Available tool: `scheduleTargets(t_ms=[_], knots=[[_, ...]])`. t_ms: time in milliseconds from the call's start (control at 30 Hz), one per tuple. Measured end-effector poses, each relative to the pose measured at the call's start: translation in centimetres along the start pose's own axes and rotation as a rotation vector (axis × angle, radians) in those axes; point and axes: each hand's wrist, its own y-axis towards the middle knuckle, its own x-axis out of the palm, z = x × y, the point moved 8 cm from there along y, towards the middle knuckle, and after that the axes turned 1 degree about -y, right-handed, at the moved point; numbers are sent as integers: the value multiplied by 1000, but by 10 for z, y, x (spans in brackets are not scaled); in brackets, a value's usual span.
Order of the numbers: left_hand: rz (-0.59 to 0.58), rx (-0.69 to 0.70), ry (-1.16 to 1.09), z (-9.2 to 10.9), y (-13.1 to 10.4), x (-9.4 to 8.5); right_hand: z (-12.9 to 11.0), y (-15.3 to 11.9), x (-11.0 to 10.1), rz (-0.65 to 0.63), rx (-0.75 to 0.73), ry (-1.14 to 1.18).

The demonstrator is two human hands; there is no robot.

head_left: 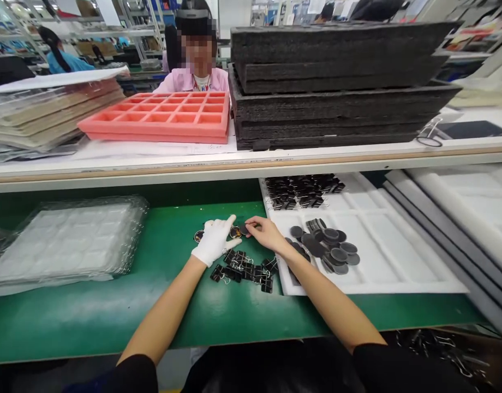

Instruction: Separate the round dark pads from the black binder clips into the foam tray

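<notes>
My left hand [214, 240], in a white glove, rests on the green table with its fingers spread, beside small round pieces [235, 232] with a dark and orange face. Another round piece [198, 236] shows at the glove's left edge. My right hand [265, 233], ungloved, pinches a dark disc [244, 229] just right of the orange-patterned piece. Nearer to me lie several black binder clips [246, 267]. Right of my hands, a loose pile of dark discs [335, 248] sits on a white foam tray [382, 267]; my right forearm passes over its left edge.
More binder clips [300, 188] fill the tray's back left. Clear plastic trays [71, 234] are stacked at left, grey-white foam sheets [472, 218] at right. A shelf [173, 170] above holds a red compartment tray [161, 131] and black foam blocks [336, 109]. A person [193, 79] sits beyond it.
</notes>
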Motion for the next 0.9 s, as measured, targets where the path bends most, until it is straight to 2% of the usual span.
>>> scheduleTargets(t_ms=[167, 367, 433, 533, 633, 700, 800, 900], knots=[[-15, 18, -12, 1, 1, 3, -3, 1, 11, -20, -47, -194], [-77, 61, -9, 2, 3, 6, -10, 3, 16, 69, -112, -558], [-68, 86, 6, 4, 3, 4, -12, 4, 18, 66, -113, -585], [-21, 111, 27, 7, 3, -2, -24, 4, 14, 31, -157, -477], [-13, 118, 15, 11, 1, -7, -42, -10, -3, -72, -208, -347], [-25, 119, -9, 14, 0, -9, -54, -31, -15, -190, -239, -407], [-24, 87, -22, 13, -1, -9, -57, -67, -29, -351, -204, -780], [-14, 26, 11, 8, 1, -7, -50, -90, -35, -420, -121, -1093]])
